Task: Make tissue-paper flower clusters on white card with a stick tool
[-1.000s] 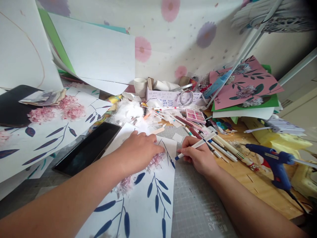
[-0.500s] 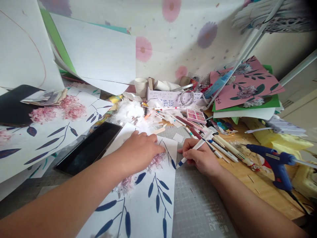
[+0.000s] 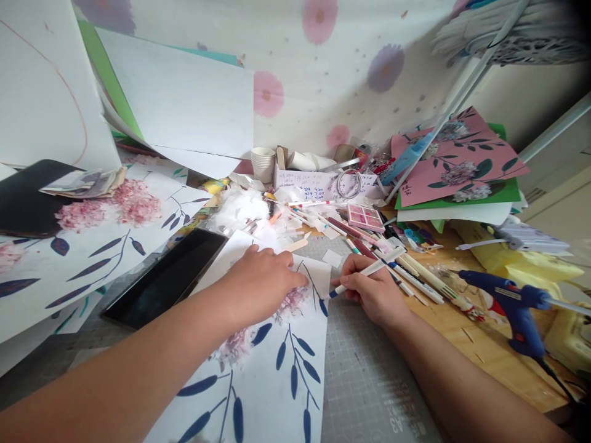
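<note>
Facing floral sheeting (image 3: pixel 290 37), hands share a gridded mat (image 3: pixel 357 369): right (image 3: pixel 369 294) gripping a marker (image 3: pixel 373 267), left (image 3: pixel 264 280) on paper (image 3: pixel 270 400), apparently open.

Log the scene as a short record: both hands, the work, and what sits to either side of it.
Left hand: resting on the white sheet, thumb at a pink flower cluster
Right hand: grip closed on a white pen
Pen tip: beside a dark blue leaf at the sheet's right edge; contact unclear
Under sheet: gray cutting mat
Left of sheet: dark-screened device
Right of sheet: loose pens, blue glue gun
</note>
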`<state>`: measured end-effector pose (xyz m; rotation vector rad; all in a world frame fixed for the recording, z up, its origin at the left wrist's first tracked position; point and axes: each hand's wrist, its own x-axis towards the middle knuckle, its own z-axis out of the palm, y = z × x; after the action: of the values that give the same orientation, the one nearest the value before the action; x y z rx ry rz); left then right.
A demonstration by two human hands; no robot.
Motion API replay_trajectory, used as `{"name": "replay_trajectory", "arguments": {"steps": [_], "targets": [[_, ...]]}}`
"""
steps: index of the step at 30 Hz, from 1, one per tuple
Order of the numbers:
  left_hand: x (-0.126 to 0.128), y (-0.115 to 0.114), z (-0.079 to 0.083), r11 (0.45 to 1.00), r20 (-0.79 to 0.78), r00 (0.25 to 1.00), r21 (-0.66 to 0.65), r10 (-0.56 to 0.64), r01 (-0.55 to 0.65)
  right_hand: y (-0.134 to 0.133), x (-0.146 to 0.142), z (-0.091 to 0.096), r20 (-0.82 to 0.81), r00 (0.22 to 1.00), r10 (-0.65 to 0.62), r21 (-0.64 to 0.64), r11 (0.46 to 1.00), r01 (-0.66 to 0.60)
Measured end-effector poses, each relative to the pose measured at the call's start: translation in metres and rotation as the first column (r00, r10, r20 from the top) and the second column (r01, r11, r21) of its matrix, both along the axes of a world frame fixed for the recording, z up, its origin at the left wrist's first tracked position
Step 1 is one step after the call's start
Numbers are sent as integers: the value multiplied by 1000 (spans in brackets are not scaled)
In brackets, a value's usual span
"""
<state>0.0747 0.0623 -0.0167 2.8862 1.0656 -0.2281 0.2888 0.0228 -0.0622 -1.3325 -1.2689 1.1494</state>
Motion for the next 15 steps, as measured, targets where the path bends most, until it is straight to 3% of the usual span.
{"name": "replay_trajectory", "arguments": {"steps": [5, 15], "targets": [[0, 0, 0, 1000, 3, 1000, 6, -2, 2, -2, 0, 3, 9, 999, 52, -34, 998, -51], [0, -1, 3, 1000, -11, 1000, -13, 6, -6, -1, 0, -1, -74, 997, -2, -20, 1000, 1]]}}
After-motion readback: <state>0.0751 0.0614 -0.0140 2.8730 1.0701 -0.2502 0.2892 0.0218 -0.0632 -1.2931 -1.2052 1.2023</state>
